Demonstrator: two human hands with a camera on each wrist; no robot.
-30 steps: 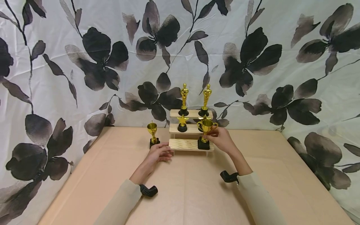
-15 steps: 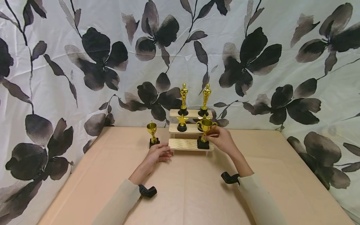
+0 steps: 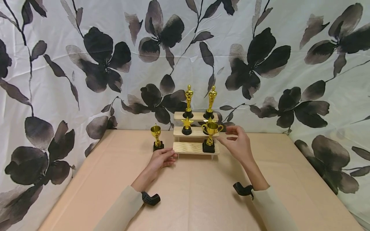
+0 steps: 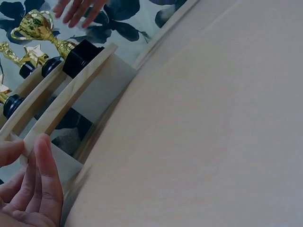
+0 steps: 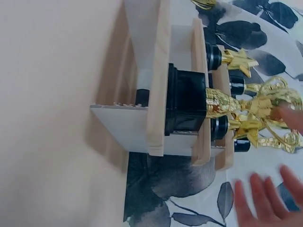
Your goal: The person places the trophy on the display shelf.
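A gold trophy cup (image 3: 209,143) with two handles and a black base stands upright at the right end of the lowest step of a three-step wooden display stand (image 3: 188,148). Just right of that cup is my right hand (image 3: 237,142), its fingers spread and holding nothing; in the right wrist view the thumb (image 5: 289,117) overlaps the cup. My left hand (image 3: 158,160) pinches the left end of the lowest step between thumb and fingers, seen close up in the left wrist view (image 4: 40,184). A second gold cup (image 3: 156,133) stands on the table behind the left hand.
Two gold figure statuettes (image 3: 189,99) stand on the top step. Star trophies (image 3: 187,124) occupy the middle step, the right one partly hidden by the cup. Behind the table (image 3: 188,199) hangs a floral cloth (image 3: 202,57).
My right hand has let go of the trophy cup and moved a little to the right, its fingers spreading. The cup stays on the lowest step. The left hand keeps its grip on the stand.
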